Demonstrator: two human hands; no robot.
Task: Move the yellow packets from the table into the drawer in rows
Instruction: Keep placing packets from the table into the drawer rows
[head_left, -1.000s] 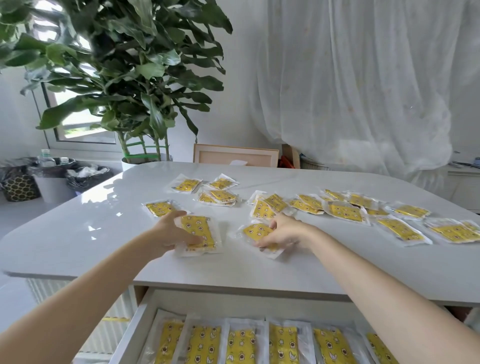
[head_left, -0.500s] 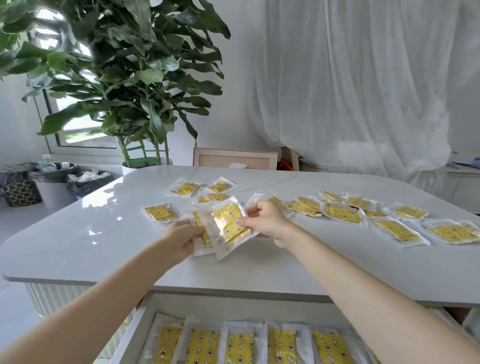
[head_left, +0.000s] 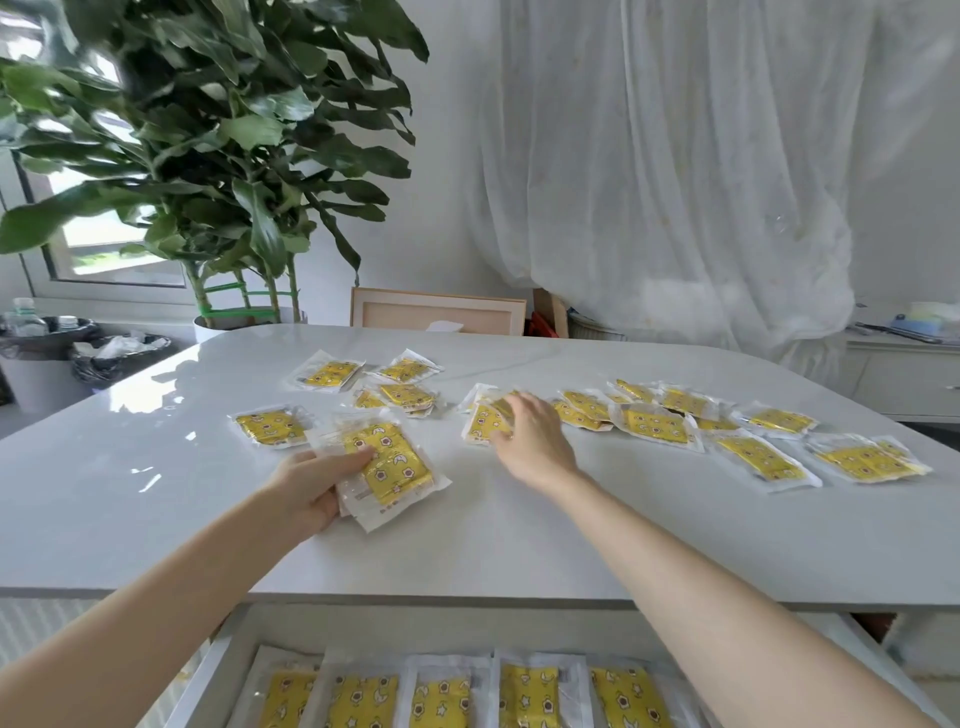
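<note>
My left hand (head_left: 311, 480) grips a small stack of yellow packets (head_left: 387, 462) just above the white table (head_left: 156, 493). My right hand (head_left: 530, 436) reaches over another yellow packet (head_left: 483, 422) on the table, fingers spread and touching it. Several more packets (head_left: 654, 422) lie scattered across the table's right side, and a few packets (head_left: 405, 395) sit at the middle back. One packet (head_left: 270, 427) lies left of my left hand. The open drawer (head_left: 234, 649) below the table's front edge holds a row of several packets (head_left: 441, 696).
A large potted plant (head_left: 208, 156) stands behind the table at the left. Bins (head_left: 47, 353) with black liners stand on the floor at far left. A framed board (head_left: 436, 312) leans behind the table, and a white curtain (head_left: 675, 156) hangs at the back right.
Both hands lifted packets together; the left hand now holds the stack alone, lower and nearer the table. The right hand let go and moved right onto another packet.
</note>
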